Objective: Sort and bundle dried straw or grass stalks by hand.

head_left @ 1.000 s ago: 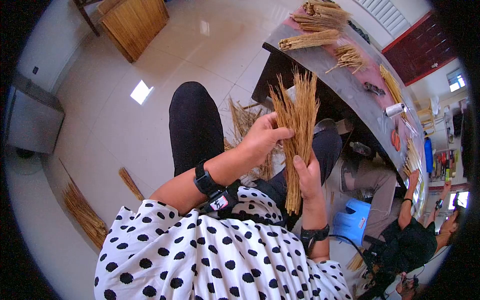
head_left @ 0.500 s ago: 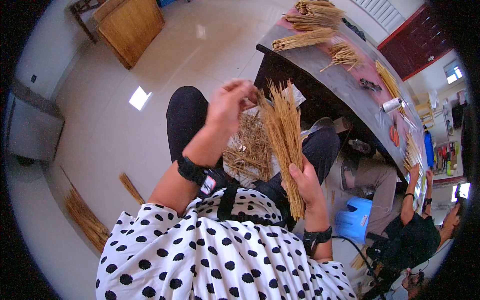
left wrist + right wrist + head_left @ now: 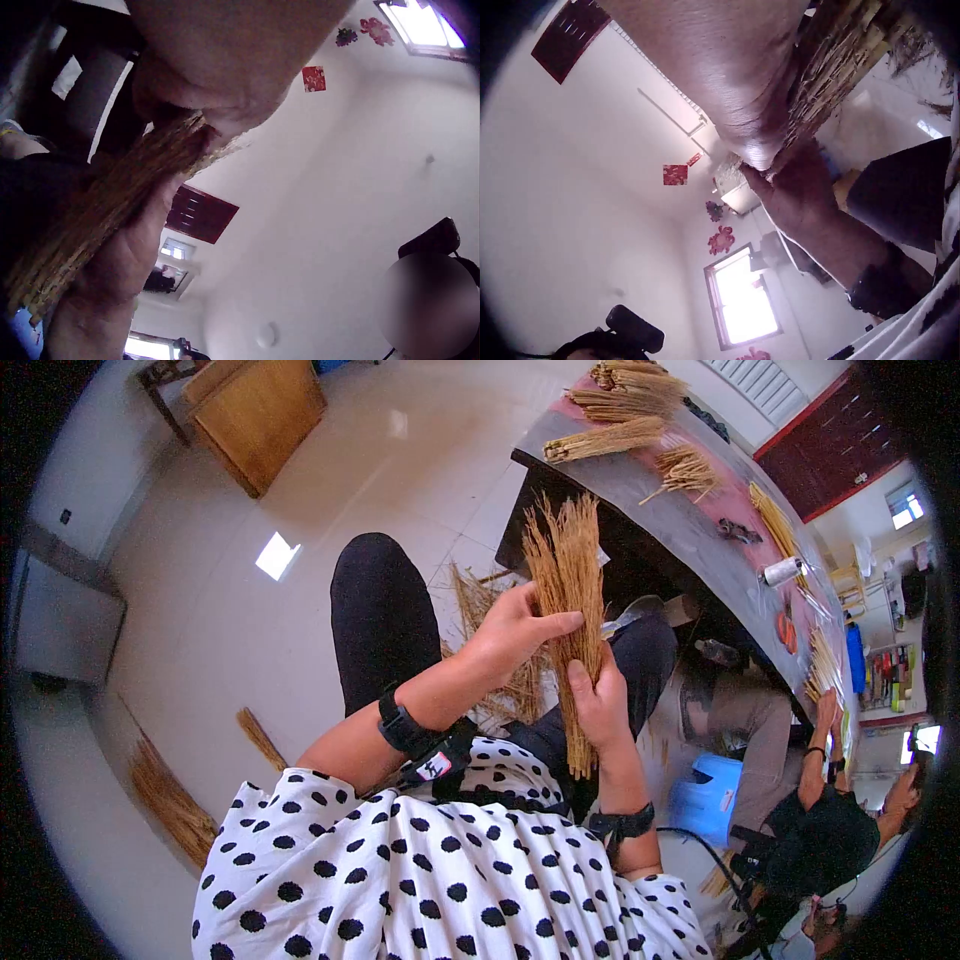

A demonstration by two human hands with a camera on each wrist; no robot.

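A bundle of dry tan stalks (image 3: 568, 570) stands nearly upright over the person's lap, its feathery ends up and its cut ends down. The left hand (image 3: 510, 635) pinches its middle from the left side, thumb across the front. Lower down, the right hand (image 3: 602, 705) grips the bundle with the thumb in front; the fingers behind are hidden. In the left wrist view the stalks (image 3: 97, 202) run between the left hand (image 3: 217, 67) and the right hand (image 3: 124, 262). The right wrist view shows the stalks (image 3: 844, 67) beside the right hand (image 3: 727, 67), with the left hand (image 3: 806, 199) beyond.
Loose stalks (image 3: 520, 685) lie on the floor between the knees. A long table (image 3: 690, 535) at the right bears more bundles (image 3: 610, 440) and a white spool (image 3: 783, 571). Near a blue stool (image 3: 705, 800), another person (image 3: 825, 840) works at the table.
Half a second ago the left hand was lifted off to the upper left of the bundle; it is back on the stalks now. The bundle has tilted more upright, with the right hand still gripping it.
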